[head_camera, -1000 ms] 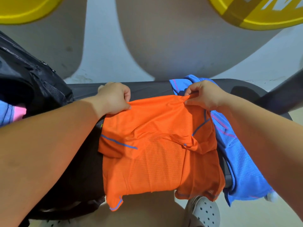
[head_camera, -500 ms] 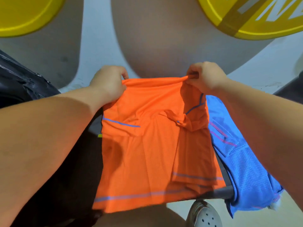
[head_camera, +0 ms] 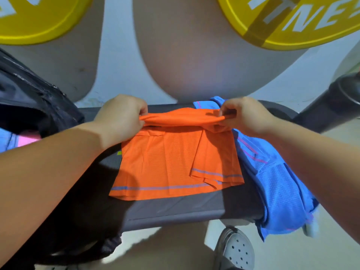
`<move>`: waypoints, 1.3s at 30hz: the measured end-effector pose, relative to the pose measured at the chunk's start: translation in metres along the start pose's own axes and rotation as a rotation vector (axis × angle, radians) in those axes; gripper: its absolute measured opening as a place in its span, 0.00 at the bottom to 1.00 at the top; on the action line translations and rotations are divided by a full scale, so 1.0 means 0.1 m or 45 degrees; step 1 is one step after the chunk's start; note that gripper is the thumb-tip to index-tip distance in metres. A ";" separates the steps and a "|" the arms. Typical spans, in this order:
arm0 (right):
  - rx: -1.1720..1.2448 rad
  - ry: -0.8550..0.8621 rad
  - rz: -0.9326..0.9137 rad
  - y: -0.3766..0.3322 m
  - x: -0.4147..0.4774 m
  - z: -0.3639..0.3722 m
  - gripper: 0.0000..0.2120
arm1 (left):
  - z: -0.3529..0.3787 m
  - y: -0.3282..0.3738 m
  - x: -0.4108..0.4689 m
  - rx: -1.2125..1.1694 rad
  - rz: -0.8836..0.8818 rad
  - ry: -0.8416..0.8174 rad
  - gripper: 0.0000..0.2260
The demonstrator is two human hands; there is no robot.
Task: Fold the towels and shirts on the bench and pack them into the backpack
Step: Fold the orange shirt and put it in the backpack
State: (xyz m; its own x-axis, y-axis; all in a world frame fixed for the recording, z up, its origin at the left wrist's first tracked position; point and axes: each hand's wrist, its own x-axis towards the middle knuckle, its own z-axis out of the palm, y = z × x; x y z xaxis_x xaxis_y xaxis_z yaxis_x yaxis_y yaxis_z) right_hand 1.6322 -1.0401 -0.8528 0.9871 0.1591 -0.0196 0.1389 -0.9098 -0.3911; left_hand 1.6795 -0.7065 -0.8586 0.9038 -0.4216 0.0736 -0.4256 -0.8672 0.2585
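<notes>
the left hand (head_camera: 121, 118) and right hand (head_camera: 242, 115) each pinch a far corner of the orange shirt (head_camera: 171, 160) lying on the bench (head_camera: 175, 211). best to pull both corners toward the near hem evenly, keeping the edges square before pressing flat.

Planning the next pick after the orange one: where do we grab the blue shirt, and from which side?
Probably its far end, the edge beside the right hand, taken from above. There the blue shirt lies on the bench; its near end hangs bunched off the front right corner. The left hand and right hand both pinch the orange shirt.
</notes>
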 end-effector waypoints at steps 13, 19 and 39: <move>-0.024 -0.230 -0.032 -0.07 -1.05 0.48 0.12 | 0.42 0.00 -1.36 0.038 0.291 -0.099 0.06; -0.095 -0.179 -0.147 0.00 -1.24 0.51 0.12 | 0.48 0.10 -1.46 -0.087 0.223 -0.136 0.09; -0.450 -0.155 -0.065 -0.56 -0.60 1.09 0.38 | 0.92 0.21 -0.96 0.119 -0.093 -0.199 0.37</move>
State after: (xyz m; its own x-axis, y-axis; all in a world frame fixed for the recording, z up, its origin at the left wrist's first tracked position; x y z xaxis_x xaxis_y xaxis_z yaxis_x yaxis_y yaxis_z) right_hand 1.5566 -0.9572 -0.9303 0.9644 0.2328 -0.1255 0.2279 -0.9723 -0.0528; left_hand 1.5800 -0.7089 -0.9492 0.9177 -0.3860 -0.0943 -0.3678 -0.9149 0.1662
